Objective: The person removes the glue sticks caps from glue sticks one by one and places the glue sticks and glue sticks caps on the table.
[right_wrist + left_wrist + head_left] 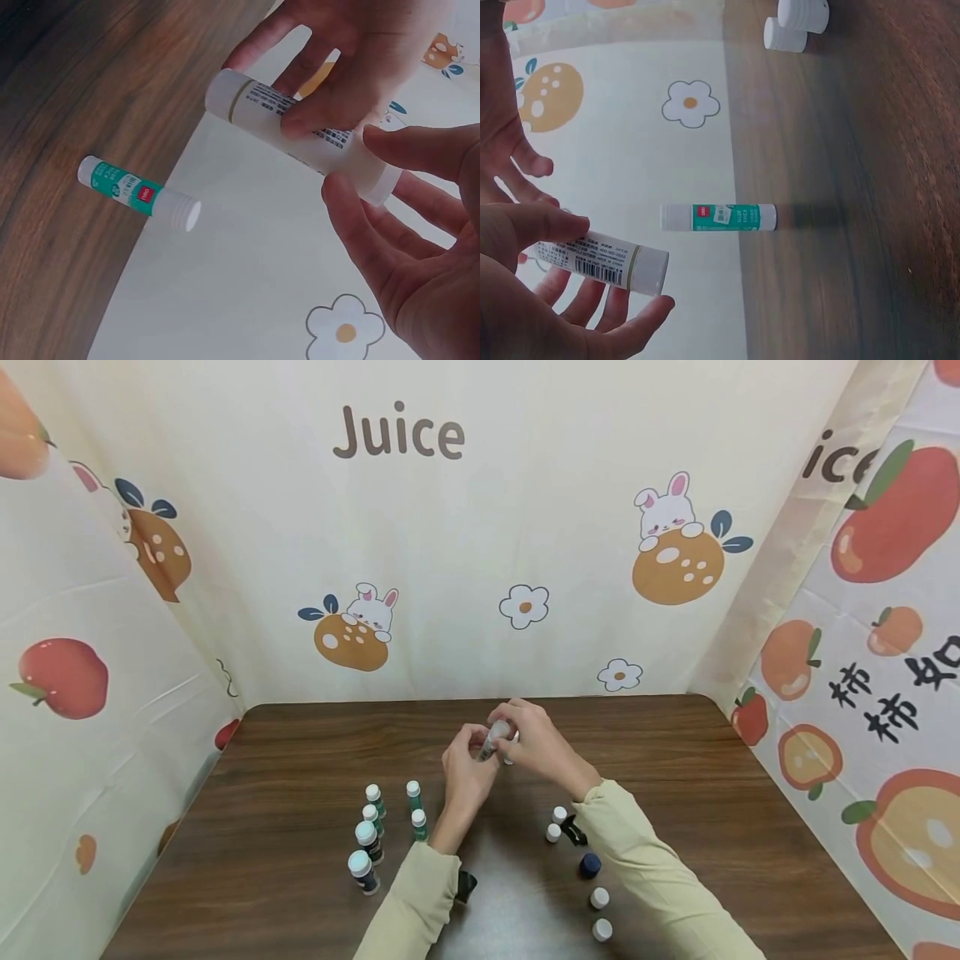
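Observation:
Up near the back of the table, my left hand [467, 774] holds a white glue stick [604, 259] by its body, thumb on one side and fingers on the other. A barcode and printed text show on its label. My right hand [542, 745] has its thumb and forefinger around the translucent far end of the same stick, as the right wrist view shows. Just behind the hands a green-labelled glue stick [124, 187] with a white cap stands upright on the table; in the head view the right hand mostly hides it.
Several white-capped sticks [366, 835] with green or dark labels stand to the left on the wooden table [285, 760]. Near the right sleeve are small white caps [599, 898], a dark blue cap [590, 865] and a black object [574, 831]. Another black piece [466, 886] lies beside the left sleeve.

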Tool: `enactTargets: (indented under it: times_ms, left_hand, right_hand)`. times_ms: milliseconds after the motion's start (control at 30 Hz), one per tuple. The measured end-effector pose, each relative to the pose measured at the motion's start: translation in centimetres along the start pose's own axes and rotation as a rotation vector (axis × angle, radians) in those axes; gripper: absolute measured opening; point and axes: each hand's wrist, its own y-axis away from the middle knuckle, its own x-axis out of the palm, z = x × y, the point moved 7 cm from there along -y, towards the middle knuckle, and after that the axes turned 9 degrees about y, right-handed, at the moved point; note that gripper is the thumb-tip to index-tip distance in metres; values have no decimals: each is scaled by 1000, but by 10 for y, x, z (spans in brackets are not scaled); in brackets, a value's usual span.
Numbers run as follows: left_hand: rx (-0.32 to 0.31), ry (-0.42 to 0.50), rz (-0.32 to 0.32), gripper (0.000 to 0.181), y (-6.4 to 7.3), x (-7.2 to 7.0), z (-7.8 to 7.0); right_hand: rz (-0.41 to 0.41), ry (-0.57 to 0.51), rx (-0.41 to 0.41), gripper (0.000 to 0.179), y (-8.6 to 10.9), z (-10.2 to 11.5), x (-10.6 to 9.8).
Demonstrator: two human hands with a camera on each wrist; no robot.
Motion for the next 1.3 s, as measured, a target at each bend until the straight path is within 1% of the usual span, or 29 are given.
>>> enactTargets:
  times_ms: [167,300,533,733,833,967,1067,1300]
  left_hand:
    - [-12,-1,25,23,3,0,-1]
    - [-7,-2,45,22,5,0,-2]
    - [3,14,57,21,6,1,-4]
    - [-25,-11,72,23,8,0,0]
    - [-29,-14,67,23,11,-2,1]
    - [-17,-20,56,25,12,-6,-1]
    - [-20,-36,52,26,15,-12,-4]
    - [-16,-32,94,25,26,-25,-14]
  right_hand:
    - [22,-5,-6,18,0,4,-3]
    - [31,1,-15,18,0,6,-5]
    - [-1,37,-42,18,3,12,-12]
    - [-36,53,-33,21,3,16,-23]
    - [-43,66,-23,22,3,17,-29]
    - [-46,79,-3,23,6,11,-33]
    - [-45,77,16,23,12,3,-35]
    - [-14,78,76,22,27,-17,-39]
